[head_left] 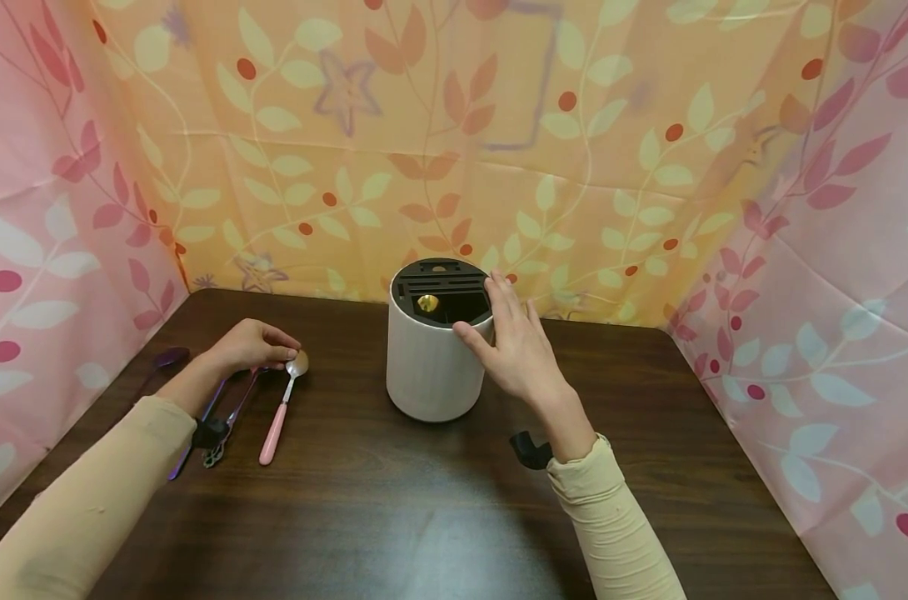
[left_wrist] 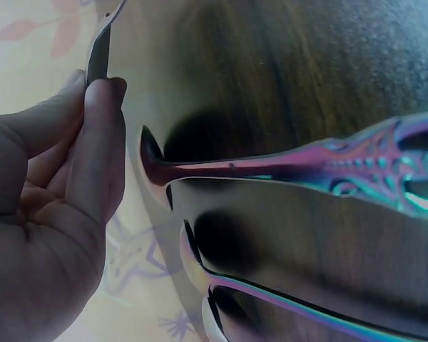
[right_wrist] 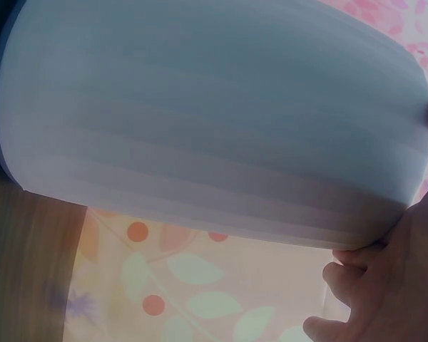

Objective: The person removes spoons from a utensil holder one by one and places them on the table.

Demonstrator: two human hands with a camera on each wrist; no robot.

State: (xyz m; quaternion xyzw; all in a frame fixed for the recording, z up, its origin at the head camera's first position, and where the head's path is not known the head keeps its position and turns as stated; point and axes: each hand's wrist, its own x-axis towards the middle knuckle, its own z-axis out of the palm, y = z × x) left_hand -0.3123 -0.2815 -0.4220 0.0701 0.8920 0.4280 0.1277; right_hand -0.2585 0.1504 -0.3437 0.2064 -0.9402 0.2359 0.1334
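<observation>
A spoon point(head_left: 276, 427) with a pink handle lies slanted on the left of the table, handle toward me. My left hand point(head_left: 253, 346) pinches its bowl between thumb and fingers; in the left wrist view the bowl point(left_wrist: 98, 57) shows edge-on at the fingertips. At the middle stands a white round utensil holder point(head_left: 433, 375) with a black slotted insert point(head_left: 431, 283). Inside one compartment shows a gold-coloured rounded piece point(head_left: 427, 303). My right hand point(head_left: 517, 346) rests against the holder's upper right side, fingers fairly straight at the rim and thumb toward the front.
Left of the pink-handled spoon lie several iridescent utensils, one with an ornate openwork handle point(left_wrist: 371, 167), partly under the left forearm. A dark purple spoon point(head_left: 172, 357) is farthest left. Patterned cloth point(head_left: 454, 192) encloses the dark wooden table point(head_left: 394, 517) at the back and sides.
</observation>
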